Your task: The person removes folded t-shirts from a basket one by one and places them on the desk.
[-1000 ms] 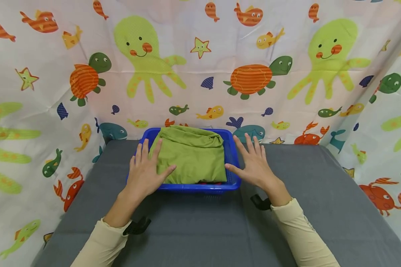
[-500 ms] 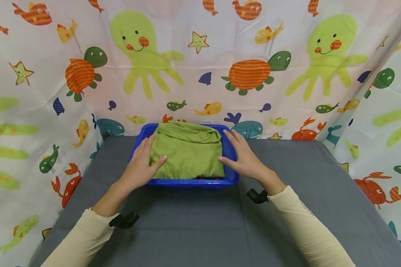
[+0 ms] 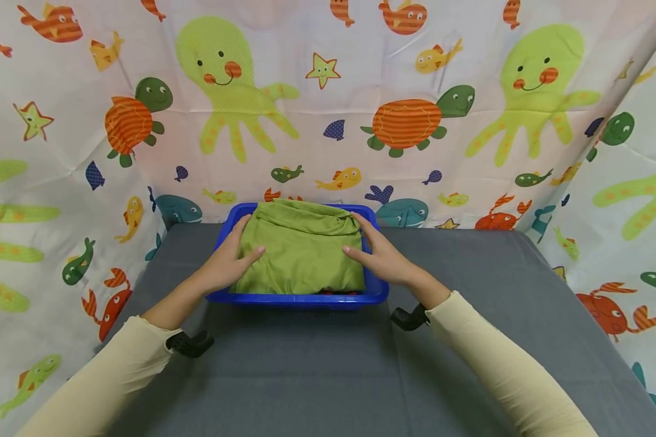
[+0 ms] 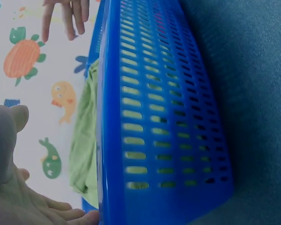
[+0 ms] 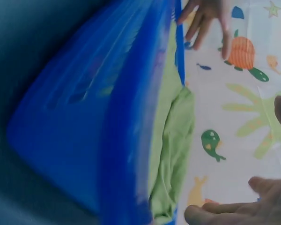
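Note:
A folded green cloth [image 3: 300, 252] lies in a blue plastic basket [image 3: 300, 299] with slotted walls. My left hand [image 3: 224, 261] is at the cloth's left side, fingers extended and thumb pointing inward over it. On the opposite side, my right hand [image 3: 381, 254] reaches over the basket's right rim, its fingertips by the cloth's upper right corner. Whether either hand presses the cloth cannot be told. Both wrist views show spread fingers with nothing gripped. A bit of something red [image 3: 339, 292] shows under the cloth's front edge; the rest of it is hidden.
The basket stands on a grey-covered table [image 3: 306, 370], near its back edge. A white curtain [image 3: 284, 133] printed with sea animals hangs behind and along both sides. A black strap mount [image 3: 190, 344] sits on the left wrist, another black mount [image 3: 410, 317] on the right.
Both hands have come down and inward, from spread above the basket's sides to beside the cloth. The basket and cloth look unchanged; the head view has shifted slightly.

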`<state>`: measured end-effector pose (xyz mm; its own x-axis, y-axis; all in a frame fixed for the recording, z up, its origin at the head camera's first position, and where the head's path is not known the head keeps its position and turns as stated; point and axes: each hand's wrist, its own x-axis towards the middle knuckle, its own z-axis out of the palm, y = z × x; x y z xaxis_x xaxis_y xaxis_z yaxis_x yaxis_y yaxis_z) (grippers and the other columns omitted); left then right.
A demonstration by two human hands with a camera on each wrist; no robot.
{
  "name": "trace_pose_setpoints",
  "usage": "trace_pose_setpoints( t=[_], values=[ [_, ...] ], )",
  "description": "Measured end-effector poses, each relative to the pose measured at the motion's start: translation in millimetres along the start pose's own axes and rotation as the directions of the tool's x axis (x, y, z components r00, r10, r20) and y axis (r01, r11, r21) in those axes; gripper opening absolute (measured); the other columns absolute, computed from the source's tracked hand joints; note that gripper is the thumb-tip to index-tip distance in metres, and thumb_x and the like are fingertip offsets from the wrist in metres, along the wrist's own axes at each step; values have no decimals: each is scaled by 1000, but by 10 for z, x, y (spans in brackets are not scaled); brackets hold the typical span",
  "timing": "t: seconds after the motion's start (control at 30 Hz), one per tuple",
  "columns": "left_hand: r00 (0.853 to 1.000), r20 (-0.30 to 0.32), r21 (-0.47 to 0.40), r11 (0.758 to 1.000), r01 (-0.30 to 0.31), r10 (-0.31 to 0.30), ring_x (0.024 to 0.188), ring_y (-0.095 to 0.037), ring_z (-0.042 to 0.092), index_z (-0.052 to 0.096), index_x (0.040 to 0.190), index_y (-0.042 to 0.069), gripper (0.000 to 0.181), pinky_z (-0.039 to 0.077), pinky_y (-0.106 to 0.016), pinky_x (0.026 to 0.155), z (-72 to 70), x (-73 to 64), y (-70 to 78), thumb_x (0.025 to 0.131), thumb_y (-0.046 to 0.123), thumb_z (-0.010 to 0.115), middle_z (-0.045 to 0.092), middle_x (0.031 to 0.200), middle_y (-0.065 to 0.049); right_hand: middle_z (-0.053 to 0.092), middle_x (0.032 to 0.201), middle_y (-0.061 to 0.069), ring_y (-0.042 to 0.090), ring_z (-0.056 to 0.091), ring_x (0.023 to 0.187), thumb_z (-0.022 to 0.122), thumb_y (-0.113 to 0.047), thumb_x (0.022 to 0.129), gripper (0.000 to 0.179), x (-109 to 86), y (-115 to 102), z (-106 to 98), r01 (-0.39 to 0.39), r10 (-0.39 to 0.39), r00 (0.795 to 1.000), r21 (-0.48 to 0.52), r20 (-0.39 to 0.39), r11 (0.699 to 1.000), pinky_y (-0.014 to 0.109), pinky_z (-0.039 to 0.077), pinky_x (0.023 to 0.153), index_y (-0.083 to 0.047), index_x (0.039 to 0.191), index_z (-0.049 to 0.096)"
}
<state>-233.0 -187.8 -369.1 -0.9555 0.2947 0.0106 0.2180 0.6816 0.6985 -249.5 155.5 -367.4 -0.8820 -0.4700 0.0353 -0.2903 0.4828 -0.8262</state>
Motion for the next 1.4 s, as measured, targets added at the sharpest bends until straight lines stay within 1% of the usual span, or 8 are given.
trace_pose_setpoints(
  t=[0.13,0.3,0.47,0.63,0.97,1.13,1.27,1.4],
  values=[
    [993,83,-84,992,96,-89,154,-50,8,-16,162,19,88,22,-73,116,-45,31,-39,106,51,44,-4,170,-23,-1,171,19,39,3,159,49,-39,107,79,77,-19,18,-127,109,989,202,102,971,63,12,125,-28,164,-5],
    [977,151,-163,971,174,-150,154,-52,9,-22,160,20,88,24,-73,115,-90,55,-69,106,55,37,1,167,-32,-9,171,12,35,0,159,44,-44,107,82,180,27,40,-304,251,950,357,188,883,60,11,127,-28,162,-14],
    [963,179,-156,961,228,-200,154,-50,10,-22,160,17,87,23,-71,117,-93,86,-57,106,57,34,-1,167,-30,-19,171,4,33,-7,159,44,-43,107,83,276,72,102,-408,362,913,462,188,788,60,8,127,-27,162,-17],
    [950,206,-203,939,277,-236,155,-47,12,-20,161,19,87,25,-68,119,-47,165,-45,105,59,33,-5,169,-24,-20,170,3,34,-8,159,46,-45,106,86,331,83,146,-443,423,892,506,162,740,63,7,126,-30,161,-18],
    [930,279,-538,763,358,-240,155,-45,16,-12,163,23,78,26,-57,123,14,227,-4,108,44,40,-7,171,-13,-11,171,12,42,8,157,46,-47,105,87,427,178,169,-471,476,865,591,161,655,60,13,126,-34,160,-21],
    [923,253,-450,810,377,-289,144,-40,33,-12,163,23,83,42,-43,103,56,285,3,106,44,45,4,169,-18,-10,171,15,41,6,158,48,-45,105,92,459,169,194,-488,496,853,583,162,650,59,13,127,-32,159,-25],
    [933,205,-311,885,348,-295,152,-41,17,-13,162,21,88,33,-56,115,92,326,3,105,44,49,-5,170,-17,-17,171,8,33,-3,159,52,-44,104,96,470,171,201,-486,505,852,573,140,660,57,9,128,-29,159,-25],
    [932,220,-299,890,345,-287,157,-38,-13,-17,162,23,89,8,-68,123,125,343,-9,105,42,50,-23,169,-9,-25,169,4,28,-10,159,53,-42,104,97,479,176,209,-484,506,852,569,134,665,53,5,129,-27,159,-25]
  ],
)
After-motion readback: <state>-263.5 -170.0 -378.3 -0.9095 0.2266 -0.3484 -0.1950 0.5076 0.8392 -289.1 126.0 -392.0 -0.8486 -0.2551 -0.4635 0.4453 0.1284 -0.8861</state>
